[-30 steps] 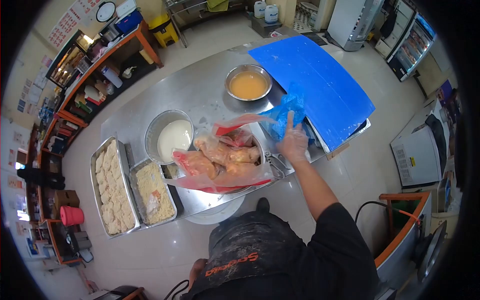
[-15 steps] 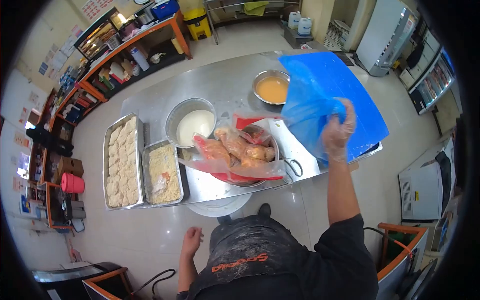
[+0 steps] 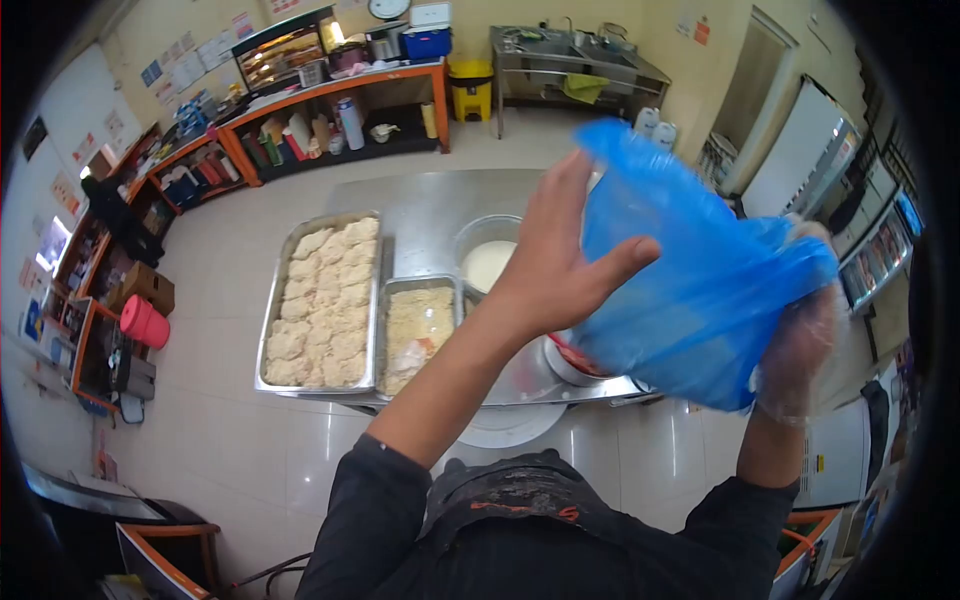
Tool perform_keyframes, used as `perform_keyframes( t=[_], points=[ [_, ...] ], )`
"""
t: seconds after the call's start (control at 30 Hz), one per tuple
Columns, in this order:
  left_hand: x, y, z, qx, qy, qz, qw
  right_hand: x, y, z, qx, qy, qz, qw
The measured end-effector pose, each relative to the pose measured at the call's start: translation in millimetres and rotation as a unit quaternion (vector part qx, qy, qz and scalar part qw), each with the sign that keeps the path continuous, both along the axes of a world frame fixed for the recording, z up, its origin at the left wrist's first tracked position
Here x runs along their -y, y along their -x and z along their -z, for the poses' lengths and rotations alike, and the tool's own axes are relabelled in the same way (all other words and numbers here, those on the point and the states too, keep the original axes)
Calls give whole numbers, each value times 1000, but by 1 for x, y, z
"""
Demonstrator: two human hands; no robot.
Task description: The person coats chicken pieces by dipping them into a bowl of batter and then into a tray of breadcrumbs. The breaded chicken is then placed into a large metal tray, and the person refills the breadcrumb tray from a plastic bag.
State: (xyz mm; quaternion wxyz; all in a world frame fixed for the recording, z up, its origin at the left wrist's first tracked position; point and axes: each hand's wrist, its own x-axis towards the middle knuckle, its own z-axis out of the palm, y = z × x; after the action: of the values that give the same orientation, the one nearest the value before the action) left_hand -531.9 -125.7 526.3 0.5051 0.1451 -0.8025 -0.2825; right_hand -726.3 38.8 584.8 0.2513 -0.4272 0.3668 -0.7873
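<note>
A blue plastic bag (image 3: 670, 270) is held up in front of me. My right hand (image 3: 800, 335), in a clear plastic glove, grips its right side. My left hand (image 3: 560, 250) is bare, with thumb and fingers spread, at the bag's left edge. Beyond my left forearm stand a long tray of breaded pieces (image 3: 325, 300), a smaller tray of crumbs (image 3: 420, 315) and a bowl of pale liquid (image 3: 490, 262). The bag and my hand hide most of a bowl with red plastic (image 3: 575, 362).
The metal table (image 3: 420, 200) spans the middle. Behind it are an orange-edged counter (image 3: 340, 80), a yellow bin (image 3: 470, 95) and a sink bench (image 3: 560, 62). A person in dark clothes (image 3: 120, 220) is at the far left. A white fridge (image 3: 800, 145) stands at the right.
The blue bag has been lifted from the table towards me by my right hand. My left hand has risen from my side to the bag. The view has shifted, showing more of the room.
</note>
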Motion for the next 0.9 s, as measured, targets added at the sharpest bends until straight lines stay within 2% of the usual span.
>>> perform_keyframes(
  t=[0.03,0.13,0.23,0.37,0.43,0.47,0.53,0.57,0.63,0.67,0.7,0.73,0.77,0.83,0.87,0.9],
  points=[
    [3,-11,-8,-23,17,10,1000,7,-30,1,0,-32,22,999],
    [8,-63,-20,113,-70,145,980,25,-94,25,-47,-128,-5,991],
    [-5,-117,-19,146,-298,165,929,41,-133,65,-46,-213,-56,974],
    [-20,-159,14,117,-161,154,968,61,-194,111,35,-231,-69,970],
    [-16,-170,30,84,-109,130,982,76,-211,140,24,-178,-59,982],
    [-18,-182,29,110,-117,138,977,79,-215,152,1,-163,-55,985],
    [-25,-205,27,66,-150,149,975,78,-233,143,-42,-145,-17,988],
    [-29,-216,28,42,-166,157,973,79,-235,132,-6,-163,-23,986],
    [-30,-252,44,-2,-140,3,990,80,-234,120,58,-191,-37,979],
    [-21,-269,70,-23,-120,-71,990,78,-233,116,86,-200,-47,975],
    [-18,-279,110,-121,-199,-68,970,75,-231,112,-43,-207,-18,977],
    [-25,-281,138,-151,-286,-44,945,72,-229,106,-172,-210,8,962],
    [-31,-278,174,-119,-314,-32,941,69,-228,99,-299,-210,32,930],
    [-41,-255,241,-57,-373,-7,926,64,-228,84,-538,-198,70,816],
    [-40,-239,257,-93,-397,24,913,63,-231,76,-646,-184,85,736],
    [-40,-223,266,-130,-420,56,896,65,-237,66,-666,-206,72,713]
  ],
)
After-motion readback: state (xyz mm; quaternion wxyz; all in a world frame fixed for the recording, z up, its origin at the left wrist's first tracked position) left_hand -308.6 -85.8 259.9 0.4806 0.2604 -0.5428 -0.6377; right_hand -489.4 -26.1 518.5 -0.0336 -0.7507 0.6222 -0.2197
